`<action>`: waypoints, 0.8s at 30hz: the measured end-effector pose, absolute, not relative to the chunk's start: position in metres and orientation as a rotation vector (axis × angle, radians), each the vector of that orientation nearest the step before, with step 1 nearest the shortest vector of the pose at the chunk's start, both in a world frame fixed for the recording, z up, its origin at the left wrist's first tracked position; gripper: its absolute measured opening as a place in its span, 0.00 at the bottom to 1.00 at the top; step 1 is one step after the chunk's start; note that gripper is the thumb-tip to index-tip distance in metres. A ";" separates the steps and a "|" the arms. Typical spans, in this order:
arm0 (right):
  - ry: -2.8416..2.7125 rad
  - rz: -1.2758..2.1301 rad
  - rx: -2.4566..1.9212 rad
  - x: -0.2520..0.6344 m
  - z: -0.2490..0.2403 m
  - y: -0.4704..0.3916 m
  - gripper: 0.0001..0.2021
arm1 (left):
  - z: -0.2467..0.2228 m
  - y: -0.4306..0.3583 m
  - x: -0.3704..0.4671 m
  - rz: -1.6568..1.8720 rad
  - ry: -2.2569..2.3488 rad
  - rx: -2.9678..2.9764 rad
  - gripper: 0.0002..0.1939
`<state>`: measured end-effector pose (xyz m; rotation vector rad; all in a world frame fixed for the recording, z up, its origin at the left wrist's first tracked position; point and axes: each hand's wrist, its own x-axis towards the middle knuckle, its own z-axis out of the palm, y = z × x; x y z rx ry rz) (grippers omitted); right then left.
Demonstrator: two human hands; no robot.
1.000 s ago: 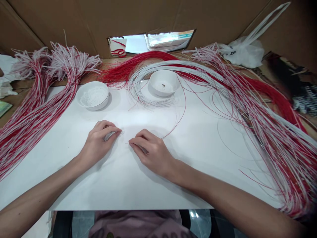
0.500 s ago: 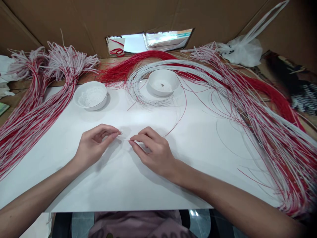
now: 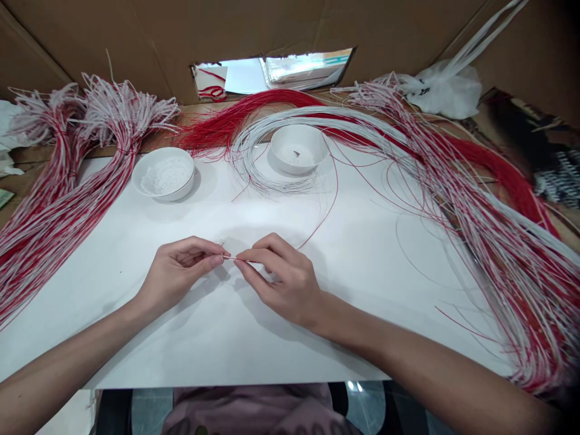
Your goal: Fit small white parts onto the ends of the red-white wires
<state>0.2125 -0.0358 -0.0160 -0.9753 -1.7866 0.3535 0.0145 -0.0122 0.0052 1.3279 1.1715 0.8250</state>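
Observation:
Over the middle of the white table, my right hand (image 3: pixel 283 275) pinches thin red and white wires (image 3: pixel 230 258) between thumb and fingertips. The wire ends point left, to the fingertips of my left hand (image 3: pixel 183 269), which is closed in a pinch. Whatever sits between the left fingertips is too small to make out. Beyond my left hand stands a white bowl (image 3: pixel 181 192) with small white pieces (image 3: pixel 165 176) in it. Another white bowl (image 3: pixel 294 164), with a small dark thing inside, stands farther back, beside the looped white wires (image 3: pixel 254 172).
Bundles of red and white wires (image 3: pixel 90 193) lie along the left side. More mixed wires (image 3: pixel 480 229) spread down the right side, with red wires (image 3: pixel 222 124) at the back. A cardboard wall (image 3: pixel 158 36) and a plastic bag (image 3: pixel 448 90) stand behind.
My left hand has moved slightly right and down, so its fingertips are now at the wire ends. The right hand still pinches the wires, almost in the same place.

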 end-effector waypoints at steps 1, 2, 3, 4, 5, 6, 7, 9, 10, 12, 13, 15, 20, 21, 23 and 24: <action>-1.788 0.357 -0.979 0.213 -0.016 -0.036 0.03 | 0.005 -0.013 0.014 0.820 1.174 1.330 0.04; -1.790 0.362 -0.984 0.213 -0.016 -0.036 0.04 | 0.005 -0.013 0.014 0.819 1.177 1.334 0.04; -1.793 0.368 -0.987 0.213 -0.016 -0.036 0.04 | 0.005 -0.013 0.014 0.820 1.182 1.341 0.04; -1.796 0.373 -0.986 0.213 -0.016 -0.036 0.04 | 0.005 -0.013 0.014 0.822 1.186 1.349 0.05; -1.799 0.379 -0.982 0.213 -0.016 -0.036 0.04 | 0.005 -0.013 0.015 0.828 1.188 1.358 0.05; -1.802 0.384 -0.976 0.213 -0.016 -0.036 0.04 | 0.005 -0.013 0.015 0.834 1.190 1.367 0.05; -1.804 0.390 -0.972 0.214 -0.016 -0.036 0.04 | 0.005 -0.013 0.015 0.840 1.191 1.374 0.05; -1.805 0.399 -0.975 0.214 -0.015 -0.036 0.04 | 0.005 -0.013 0.015 0.843 1.198 1.393 0.05; -1.804 0.401 -0.982 0.214 -0.015 -0.036 0.04 | 0.004 -0.013 0.015 0.845 1.203 1.406 0.05; -1.806 0.398 -0.996 0.214 -0.015 -0.036 0.04 | 0.003 -0.013 0.014 0.846 1.211 1.437 0.06; -1.809 0.395 -0.999 0.214 -0.015 -0.036 0.04 | 0.003 -0.013 0.014 0.848 1.210 1.452 0.06; -1.817 0.391 -0.989 0.214 -0.015 -0.036 0.05 | 0.002 -0.014 0.013 0.851 1.207 1.479 0.05; -1.842 0.389 -0.941 0.214 -0.018 -0.036 0.05 | 0.002 -0.016 0.015 0.873 1.200 1.493 0.04; -1.845 0.390 -0.943 0.214 -0.018 -0.036 0.05 | 0.003 -0.017 0.016 0.884 1.190 1.489 0.03; -1.852 0.394 -0.951 0.214 -0.018 -0.036 0.06 | 0.003 -0.018 0.017 0.900 1.166 1.488 0.02; -1.856 0.397 -0.954 0.214 -0.018 -0.037 0.06 | 0.003 -0.018 0.018 0.902 1.157 1.491 0.02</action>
